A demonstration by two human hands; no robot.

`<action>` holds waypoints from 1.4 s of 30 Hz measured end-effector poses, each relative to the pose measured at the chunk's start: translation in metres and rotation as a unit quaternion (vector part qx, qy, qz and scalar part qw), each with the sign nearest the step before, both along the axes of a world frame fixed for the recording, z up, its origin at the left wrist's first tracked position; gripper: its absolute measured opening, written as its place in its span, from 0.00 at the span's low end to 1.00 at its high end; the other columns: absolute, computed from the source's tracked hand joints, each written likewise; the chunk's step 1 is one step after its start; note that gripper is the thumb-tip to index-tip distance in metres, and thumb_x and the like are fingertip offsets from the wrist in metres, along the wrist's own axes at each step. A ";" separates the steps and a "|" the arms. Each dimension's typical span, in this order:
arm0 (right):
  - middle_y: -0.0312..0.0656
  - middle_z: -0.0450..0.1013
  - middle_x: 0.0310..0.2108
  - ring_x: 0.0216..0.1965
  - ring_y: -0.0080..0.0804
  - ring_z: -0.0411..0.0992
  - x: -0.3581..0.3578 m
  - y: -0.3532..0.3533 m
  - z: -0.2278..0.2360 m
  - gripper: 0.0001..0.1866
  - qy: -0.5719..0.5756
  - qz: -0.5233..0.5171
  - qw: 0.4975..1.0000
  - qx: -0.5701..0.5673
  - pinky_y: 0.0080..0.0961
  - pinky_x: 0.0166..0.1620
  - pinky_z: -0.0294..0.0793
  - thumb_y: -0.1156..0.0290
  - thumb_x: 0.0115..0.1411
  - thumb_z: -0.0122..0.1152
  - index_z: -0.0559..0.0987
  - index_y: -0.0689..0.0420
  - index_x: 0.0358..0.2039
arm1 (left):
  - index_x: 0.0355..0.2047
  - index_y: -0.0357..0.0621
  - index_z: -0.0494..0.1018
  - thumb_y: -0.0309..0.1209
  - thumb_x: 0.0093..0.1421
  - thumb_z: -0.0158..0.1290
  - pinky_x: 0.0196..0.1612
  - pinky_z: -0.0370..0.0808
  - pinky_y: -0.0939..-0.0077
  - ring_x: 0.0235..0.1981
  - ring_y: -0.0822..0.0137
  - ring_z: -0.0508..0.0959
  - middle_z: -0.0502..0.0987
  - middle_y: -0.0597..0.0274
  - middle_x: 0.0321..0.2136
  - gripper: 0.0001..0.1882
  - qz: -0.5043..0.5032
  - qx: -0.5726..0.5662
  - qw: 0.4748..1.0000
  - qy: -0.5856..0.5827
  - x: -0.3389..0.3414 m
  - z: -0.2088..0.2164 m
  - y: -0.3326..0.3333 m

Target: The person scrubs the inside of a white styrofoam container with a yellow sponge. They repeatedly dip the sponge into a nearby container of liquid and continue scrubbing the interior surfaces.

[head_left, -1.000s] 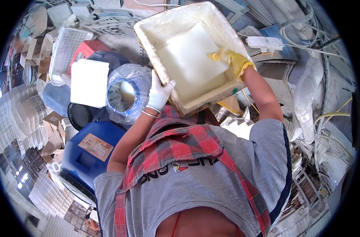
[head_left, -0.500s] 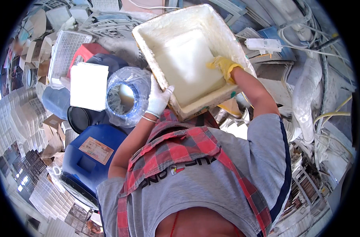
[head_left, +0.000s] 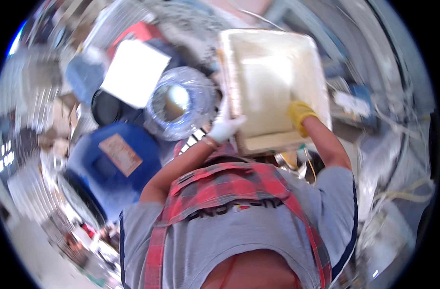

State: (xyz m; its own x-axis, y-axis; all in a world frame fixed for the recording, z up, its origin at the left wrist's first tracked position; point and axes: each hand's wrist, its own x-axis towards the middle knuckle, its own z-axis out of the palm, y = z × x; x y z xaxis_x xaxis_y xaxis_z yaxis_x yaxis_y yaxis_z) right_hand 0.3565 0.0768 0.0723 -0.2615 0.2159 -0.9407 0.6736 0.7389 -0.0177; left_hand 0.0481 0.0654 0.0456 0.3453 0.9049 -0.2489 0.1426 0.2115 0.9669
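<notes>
A deep whitish foam box point(head_left: 321, 62) with worn, yellowed rims lies in front of me, with a pale, shiny layer that looks like liquid on its bottom. My left hand point(head_left: 227, 127), in a white glove, grips the box's left wall close to the near corner. Inside the box, near its right side, is my right hand point(head_left: 302, 116) in a yellow glove. Its fingers point down and are blurred, so whether it holds anything is hidden. Left of the box stands a round container lined with clear plastic point(head_left: 200, 91), something pale and shiny inside it.
A white sheet-like panel point(head_left: 135, 72) lies beside the lined container. A large blue drum point(head_left: 92, 154) with a label, a dark round tub point(head_left: 105, 107) and a red container point(head_left: 150, 31) crowd the left. Cables and a white power strip point(head_left: 352, 102) are on the right.
The view has turned and blurred. The box sits farther right and straighter in it, with more room between it and the lined container. My right hand has moved toward the box's near right corner.
</notes>
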 end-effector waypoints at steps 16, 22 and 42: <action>0.48 0.77 0.42 0.44 0.34 0.73 -0.020 0.108 0.117 0.35 0.223 -0.638 0.629 0.384 0.28 0.51 0.69 0.42 0.64 0.51 0.76 0.67 0.49 | 0.48 0.41 0.71 0.45 0.64 0.45 0.49 0.73 0.62 0.43 0.51 0.77 0.77 0.45 0.43 0.22 0.518 -0.151 0.749 0.385 -0.322 -0.174 0.143; 0.48 0.77 0.41 0.43 0.37 0.73 -0.088 0.122 0.140 0.35 0.197 -0.654 0.611 0.400 0.29 0.50 0.68 0.42 0.66 0.45 0.78 0.66 0.47 | 0.56 0.28 0.61 0.45 0.55 0.60 0.50 0.73 0.70 0.48 0.57 0.76 0.75 0.47 0.49 0.39 0.451 -0.176 0.846 0.223 -0.444 -0.259 0.147; 0.54 0.66 0.59 0.62 0.44 0.63 -0.267 0.234 0.084 0.34 0.411 -0.542 0.703 0.208 0.30 0.63 0.60 0.49 0.62 0.56 0.67 0.60 0.60 | 0.44 0.34 0.75 0.26 0.60 0.54 0.36 0.74 0.77 0.31 0.72 0.76 0.79 0.62 0.34 0.12 0.411 -0.005 0.911 0.049 -0.390 -0.049 0.229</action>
State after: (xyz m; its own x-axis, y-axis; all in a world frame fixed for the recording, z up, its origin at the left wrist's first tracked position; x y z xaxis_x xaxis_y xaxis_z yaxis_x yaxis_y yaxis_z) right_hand 0.0899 0.3105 0.1563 -0.1500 0.9187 -0.3653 0.7341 -0.1440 -0.6636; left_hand -0.3422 0.2948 -0.0038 -0.4708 0.8456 -0.2515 0.0173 0.2939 0.9557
